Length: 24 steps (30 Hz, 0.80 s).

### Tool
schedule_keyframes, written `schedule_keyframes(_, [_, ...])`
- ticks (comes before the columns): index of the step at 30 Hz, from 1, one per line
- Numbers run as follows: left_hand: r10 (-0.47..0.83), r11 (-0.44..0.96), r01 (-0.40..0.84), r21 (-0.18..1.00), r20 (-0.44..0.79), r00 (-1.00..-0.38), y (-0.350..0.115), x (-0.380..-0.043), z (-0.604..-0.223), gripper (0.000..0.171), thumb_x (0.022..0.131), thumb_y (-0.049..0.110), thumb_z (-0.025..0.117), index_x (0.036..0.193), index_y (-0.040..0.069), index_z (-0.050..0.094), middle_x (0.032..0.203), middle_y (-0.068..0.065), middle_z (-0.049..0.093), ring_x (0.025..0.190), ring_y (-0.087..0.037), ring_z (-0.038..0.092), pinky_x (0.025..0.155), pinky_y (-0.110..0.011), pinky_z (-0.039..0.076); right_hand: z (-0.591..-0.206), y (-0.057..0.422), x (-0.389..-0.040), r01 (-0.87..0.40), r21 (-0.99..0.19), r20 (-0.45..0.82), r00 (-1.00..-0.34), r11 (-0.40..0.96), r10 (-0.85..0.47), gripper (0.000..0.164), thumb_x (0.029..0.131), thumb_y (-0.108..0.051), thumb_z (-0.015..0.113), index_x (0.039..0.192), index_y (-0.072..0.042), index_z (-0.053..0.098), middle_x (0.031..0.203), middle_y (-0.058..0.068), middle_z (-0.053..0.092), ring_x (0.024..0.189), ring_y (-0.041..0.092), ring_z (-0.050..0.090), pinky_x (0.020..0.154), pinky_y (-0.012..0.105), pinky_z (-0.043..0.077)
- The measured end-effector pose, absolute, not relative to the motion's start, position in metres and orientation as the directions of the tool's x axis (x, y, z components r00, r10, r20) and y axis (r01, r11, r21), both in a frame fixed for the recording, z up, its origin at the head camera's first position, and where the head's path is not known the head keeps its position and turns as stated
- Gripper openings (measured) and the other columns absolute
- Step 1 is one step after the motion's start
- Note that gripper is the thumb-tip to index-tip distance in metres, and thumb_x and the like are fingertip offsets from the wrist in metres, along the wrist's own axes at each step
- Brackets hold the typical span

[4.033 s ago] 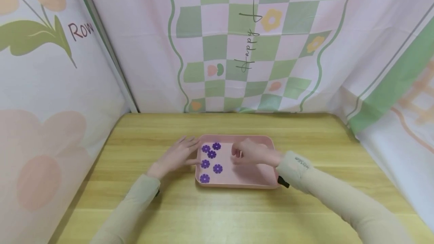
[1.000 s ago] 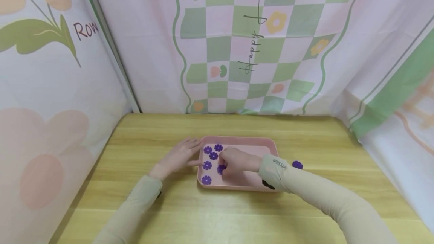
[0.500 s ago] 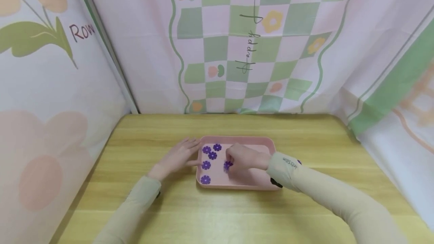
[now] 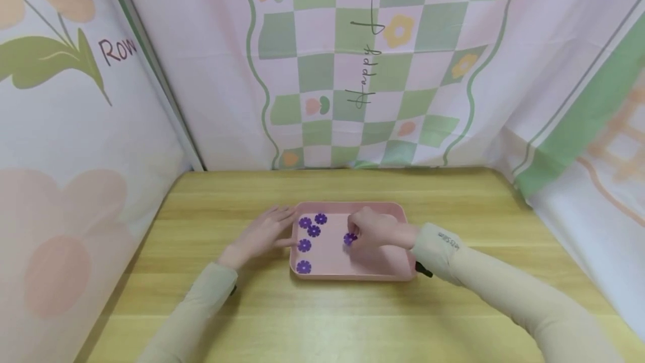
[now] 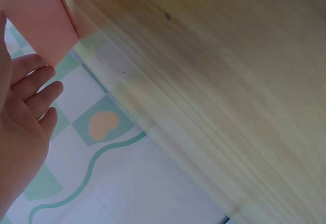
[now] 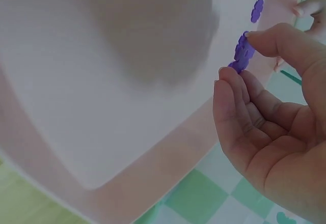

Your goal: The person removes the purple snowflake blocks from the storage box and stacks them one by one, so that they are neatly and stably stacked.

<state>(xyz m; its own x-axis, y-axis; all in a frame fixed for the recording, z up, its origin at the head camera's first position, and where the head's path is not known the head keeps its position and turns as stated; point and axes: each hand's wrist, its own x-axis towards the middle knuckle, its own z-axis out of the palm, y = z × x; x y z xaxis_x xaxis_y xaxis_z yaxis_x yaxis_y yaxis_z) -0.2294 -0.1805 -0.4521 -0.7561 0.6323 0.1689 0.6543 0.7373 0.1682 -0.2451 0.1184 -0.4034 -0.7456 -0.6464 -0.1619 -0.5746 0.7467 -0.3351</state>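
A shallow pink tray lies on the wooden table. Near its left end sit several purple flower-shaped plastic discs, three of them close together at the back corner. Over the tray's middle, my right hand pinches one purple disc between thumb and fingers. The right wrist view shows this held disc tilted at the fingertips, overlapping other discs behind it. My left hand rests at the tray's left rim with fingers extended. In the left wrist view, the left fingers are spread beside the pink tray wall.
The light wooden table extends around the tray. A printed curtain hangs along the table's back edge, and more printed cloth stands at the left side.
My right hand, empty four seconds ago, has taken a purple disc from the left part of the tray and moved right with it. The left hand has stayed at the rim.
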Motion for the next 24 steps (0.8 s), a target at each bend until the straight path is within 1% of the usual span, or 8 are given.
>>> schedule_keyframes(2, [0.631, 0.739, 0.651, 0.173, 0.161, -0.759, -0.180, -0.229, -0.451, 0.071, 0.091, 0.046, 0.065, 0.145, 0.003, 0.047, 0.154, -0.018, 0.043, 0.142, -0.040, 0.042, 0.124, -0.055, 0.025, -0.402, 0.123, -0.246, -0.601, -0.331, -0.130, -0.735, 0.728, -0.666, 0.026, 0.077, -0.022, 0.084, 0.089, -0.005, 0.069, 0.086, 0.003, 0.071, 0.078, 0.012, 0.064, 0.072, 0.025, 0.058])
schedule_keyframes(6, [0.630, 0.738, 0.649, 0.187, 0.155, -0.761, -0.179, -0.228, -0.450, 0.072, 0.091, 0.044, 0.066, 0.145, 0.001, 0.046, 0.154, -0.020, 0.042, 0.143, -0.041, 0.041, 0.124, -0.056, 0.025, -0.400, 0.133, -0.248, -0.631, -0.338, -0.075, -0.721, 0.698, -0.689, 0.023, 0.074, -0.014, 0.084, 0.087, -0.002, 0.069, 0.084, 0.006, 0.071, 0.077, 0.013, 0.064, 0.069, 0.022, 0.057])
schedule_keyframes(9, [0.626, 0.738, 0.646, 0.195, 0.158, -0.763, -0.179, -0.228, -0.450, 0.071, 0.091, 0.042, 0.067, 0.145, 0.000, 0.046, 0.154, -0.020, 0.043, 0.143, -0.041, 0.041, 0.123, -0.058, 0.027, -0.400, 0.139, -0.250, -0.611, -0.331, -0.069, -0.745, 0.719, -0.664, 0.023, 0.073, -0.015, 0.084, 0.086, -0.005, 0.069, 0.084, 0.004, 0.070, 0.077, 0.012, 0.063, 0.070, 0.022, 0.056])
schedule_keyframes(14, [0.627, 0.737, 0.649, 0.188, 0.168, -0.761, -0.179, -0.228, -0.450, 0.070, 0.091, 0.041, 0.067, 0.144, -0.001, 0.047, 0.153, -0.021, 0.044, 0.142, -0.041, 0.042, 0.122, -0.058, 0.028, -0.399, 0.149, -0.252, -0.590, -0.287, -0.062, -0.774, 0.754, -0.630, 0.022, 0.072, -0.018, 0.085, 0.083, -0.008, 0.068, 0.079, 0.000, 0.068, 0.071, 0.009, 0.058, 0.066, 0.022, 0.053])
schedule_keyframes(21, [0.622, 0.742, 0.641, 0.198, 0.154, -0.768, -0.179, -0.226, -0.448, 0.072, 0.091, 0.044, 0.067, 0.146, 0.002, 0.045, 0.154, -0.019, 0.042, 0.144, -0.040, 0.040, 0.124, -0.056, 0.024, -0.395, 0.165, -0.251, -0.576, -0.345, -0.070, -0.772, 0.741, -0.632, 0.020, 0.075, -0.011, 0.083, 0.086, -0.002, 0.068, 0.080, 0.005, 0.068, 0.072, 0.011, 0.059, 0.064, 0.021, 0.054])
schedule_keyframes(24, [0.616, 0.745, 0.634, 0.206, 0.151, -0.773, -0.178, -0.227, -0.448, 0.072, 0.091, 0.044, 0.067, 0.146, 0.003, 0.044, 0.154, -0.019, 0.042, 0.144, -0.041, 0.039, 0.124, -0.057, 0.024, -0.393, 0.173, -0.251, -0.566, -0.351, -0.063, -0.780, 0.746, -0.622, 0.019, 0.076, -0.011, 0.082, 0.085, -0.003, 0.068, 0.079, 0.006, 0.068, 0.071, 0.011, 0.059, 0.063, 0.021, 0.054])
